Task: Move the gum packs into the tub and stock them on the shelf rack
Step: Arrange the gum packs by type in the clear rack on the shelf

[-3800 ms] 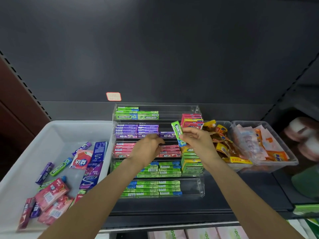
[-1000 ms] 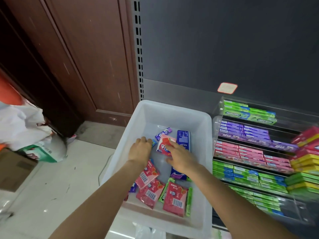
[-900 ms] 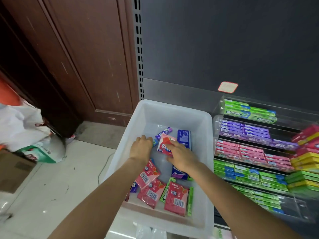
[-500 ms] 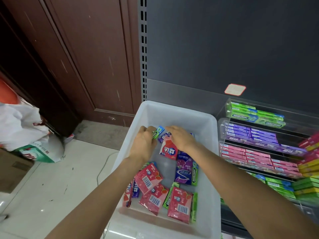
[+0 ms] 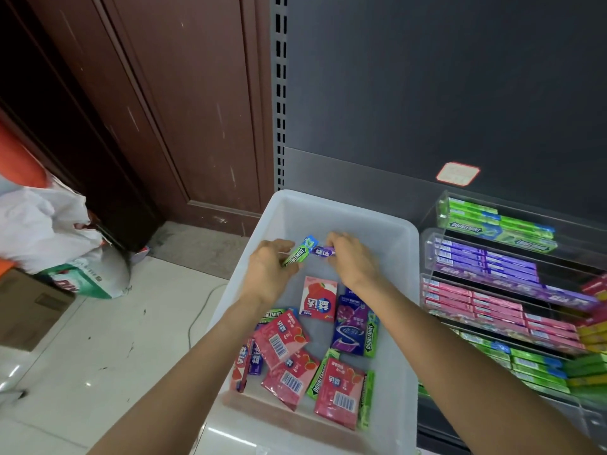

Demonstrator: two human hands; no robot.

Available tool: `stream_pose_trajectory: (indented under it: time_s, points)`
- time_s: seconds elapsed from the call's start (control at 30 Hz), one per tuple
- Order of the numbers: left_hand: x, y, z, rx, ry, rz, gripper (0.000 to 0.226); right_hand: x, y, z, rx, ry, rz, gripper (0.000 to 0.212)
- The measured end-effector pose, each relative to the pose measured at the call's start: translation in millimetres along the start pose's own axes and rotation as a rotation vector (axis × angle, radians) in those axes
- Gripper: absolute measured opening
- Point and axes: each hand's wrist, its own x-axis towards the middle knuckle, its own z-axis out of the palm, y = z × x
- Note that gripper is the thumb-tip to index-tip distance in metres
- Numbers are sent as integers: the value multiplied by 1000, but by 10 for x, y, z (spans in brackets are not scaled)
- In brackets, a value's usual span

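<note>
The left hand (image 5: 267, 275) pinches a green gum stick (image 5: 299, 252) between thumb and fingers, the stick slanting up and to the right so that its blue end pokes clear of the knuckles. The right hand (image 5: 353, 262) is closed on a purple gum stick (image 5: 323, 251), held nearly level with its free end pointing left. The two sticks meet almost tip to tip between the hands, above the far half of the white tub (image 5: 399, 323); whether they actually touch cannot be told.

Just below the hands, on the tub floor, a pink flat pack (image 5: 319, 298) lies face up. To its right and partly under the right wrist lies a purple flat pack (image 5: 349, 325), with a green stick (image 5: 372, 333) along its right edge. Nearer the camera a loose heap of pink packs with barcodes (image 5: 284, 339) covers the near half of the floor, mixed with more green sticks (image 5: 366, 400) and a small purple stick at the left wall.

The tub sits just beside the clear acrylic shelf rack (image 5: 433, 257) on its right. The rack's tiers hold rows of gum: green packs (image 5: 499, 226) on top, purple packs (image 5: 486, 262) next, pink packs (image 5: 492, 310) below them, and more green lower down. A white-and-red label (image 5: 457, 173) is stuck on the dark back panel above the rack. Left of the tub is a pale tiled floor (image 5: 108, 349) with a white plastic bag (image 5: 42, 224) and a cardboard box (image 5: 26, 310) against a brown wooden door.
</note>
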Motion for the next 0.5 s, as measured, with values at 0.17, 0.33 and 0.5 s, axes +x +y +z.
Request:
stream_pose_trajectory:
  time_s: [0.17,0.33,0.5]
  points:
    - [-86,296,-43,-210,56,54,17,-336,150,-458,158,180,24,16]
    - [-141,842,83,-260,108,223,17,-615,510,-983,323,383,19,21]
    - [-183,1525,450,-54,85,470,10,-924,1025,-1460,362,555,90,18]
